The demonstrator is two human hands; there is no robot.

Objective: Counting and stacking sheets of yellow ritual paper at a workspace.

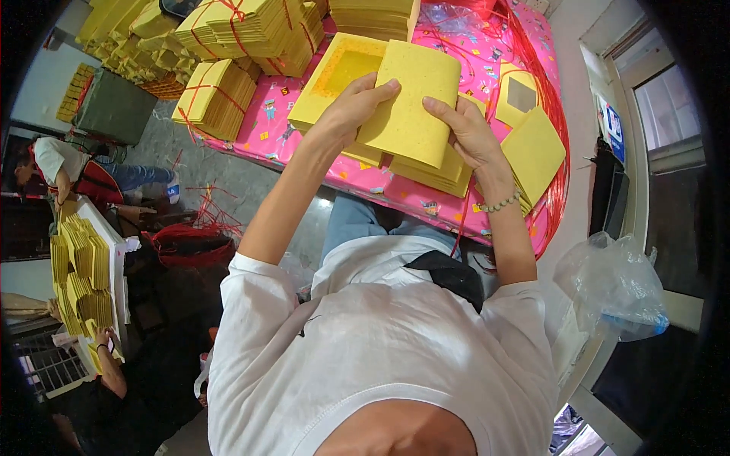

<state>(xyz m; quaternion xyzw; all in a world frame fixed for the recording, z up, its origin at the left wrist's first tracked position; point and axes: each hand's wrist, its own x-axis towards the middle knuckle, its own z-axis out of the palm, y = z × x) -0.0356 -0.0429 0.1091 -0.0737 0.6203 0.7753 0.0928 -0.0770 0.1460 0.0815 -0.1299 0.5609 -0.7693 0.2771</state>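
Between my two hands is a bundle of yellow paper sheets [414, 106], its top sheet bowed. My left hand [353, 110] is closed on its left side, thumb on top. My right hand [468, 129] grips the right edge, thumb on the face and the other fingers out of sight. Below the bundle lie more yellow paper stacks [437, 176]. Left of it sits a yellow stack with an orange-gold patterned top [342, 68]. To the right of my right hand rest loose yellow sheets [536, 152] and one with a grey square [521, 96].
Paper bundles tied with red string [220, 99] stand at the left of the pink cloth-covered table [266, 125]. Long red plastic strands [559, 175] hang along its right side. Two people work at another table [114, 258] at far left. A clear plastic bag [612, 277] hangs right.
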